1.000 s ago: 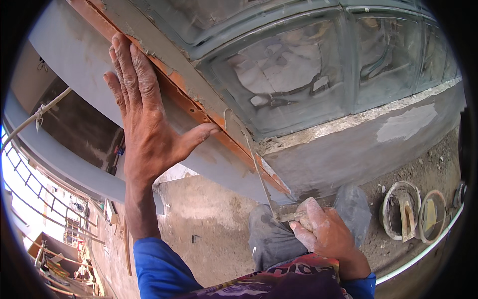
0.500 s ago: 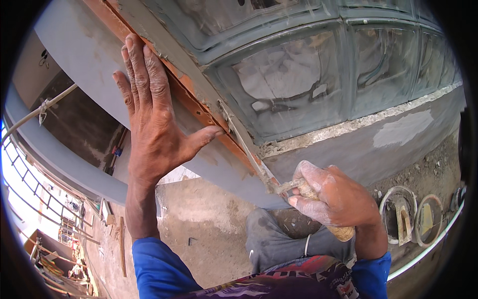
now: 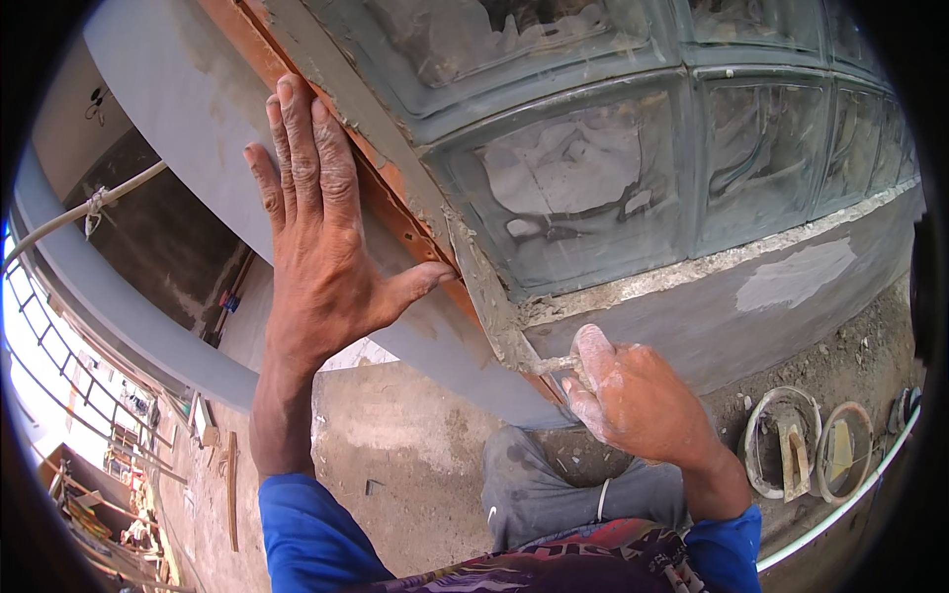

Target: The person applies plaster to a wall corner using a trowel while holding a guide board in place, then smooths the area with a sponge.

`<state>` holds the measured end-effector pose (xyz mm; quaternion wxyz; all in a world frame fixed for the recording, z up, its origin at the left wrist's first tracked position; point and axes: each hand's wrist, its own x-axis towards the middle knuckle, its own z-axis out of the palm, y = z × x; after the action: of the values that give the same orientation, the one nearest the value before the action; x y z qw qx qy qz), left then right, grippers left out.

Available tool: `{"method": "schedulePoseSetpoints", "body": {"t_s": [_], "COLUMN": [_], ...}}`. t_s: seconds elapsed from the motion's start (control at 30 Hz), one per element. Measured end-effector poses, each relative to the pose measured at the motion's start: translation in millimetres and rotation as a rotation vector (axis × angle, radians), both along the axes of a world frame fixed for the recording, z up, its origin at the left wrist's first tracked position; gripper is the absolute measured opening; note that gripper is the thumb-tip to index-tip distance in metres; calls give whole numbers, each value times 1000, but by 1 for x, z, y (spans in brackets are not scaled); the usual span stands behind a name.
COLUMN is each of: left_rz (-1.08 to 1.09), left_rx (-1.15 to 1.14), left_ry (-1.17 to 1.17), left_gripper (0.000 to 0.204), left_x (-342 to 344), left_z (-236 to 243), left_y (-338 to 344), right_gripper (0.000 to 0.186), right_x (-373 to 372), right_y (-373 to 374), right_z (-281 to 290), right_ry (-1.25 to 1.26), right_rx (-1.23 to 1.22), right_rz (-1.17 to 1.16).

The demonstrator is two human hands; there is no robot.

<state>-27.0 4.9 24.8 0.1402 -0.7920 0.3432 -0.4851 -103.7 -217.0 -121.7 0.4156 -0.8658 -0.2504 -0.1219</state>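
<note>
My left hand (image 3: 321,267) lies flat with fingers spread, pressed against an orange strip (image 3: 395,212) beside a mortar-coated edge (image 3: 346,89), its thumb tip on the strip. My right hand (image 3: 633,405) is closed round the handle of a mortar-smeared trowel (image 3: 486,296), whose long blade lies along that edge next to the bottom corner of a glass-block panel (image 3: 554,178). Part of the handle is hidden by my fingers.
A grey plastered band (image 3: 732,306) runs below the glass blocks. Two buckets with tools (image 3: 776,455) stand on the dirty floor at right, near a white pipe (image 3: 820,524). A pole (image 3: 124,188), metal grille (image 3: 49,326) and scrap timber (image 3: 109,524) are at left.
The trowel's blade has turned from a thin edge-on line to its broad face along the edge. My right hand has moved up toward it. My left hand stays on the strip.
</note>
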Motion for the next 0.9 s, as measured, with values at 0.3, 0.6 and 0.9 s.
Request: {"method": "schedulePoseSetpoints", "body": {"t_s": [0.3, 0.6, 0.9], "left_rz": [-4, 3, 23], "left_rx": [3, -16, -27], "left_ry": [-12, 27, 33], "left_gripper": [138, 137, 134], "left_x": [0, 1, 1], "left_z": [-1, -3, -3], "left_y": [3, 6, 6], "right_gripper": [22, 25, 22], "right_x": [-22, -36, 17], "right_y": [1, -18, 8], "right_z": [-36, -18, -10], "right_ry": [169, 157, -106], "right_rx": [-96, -23, 52], "right_rz": [9, -138, -97]}}
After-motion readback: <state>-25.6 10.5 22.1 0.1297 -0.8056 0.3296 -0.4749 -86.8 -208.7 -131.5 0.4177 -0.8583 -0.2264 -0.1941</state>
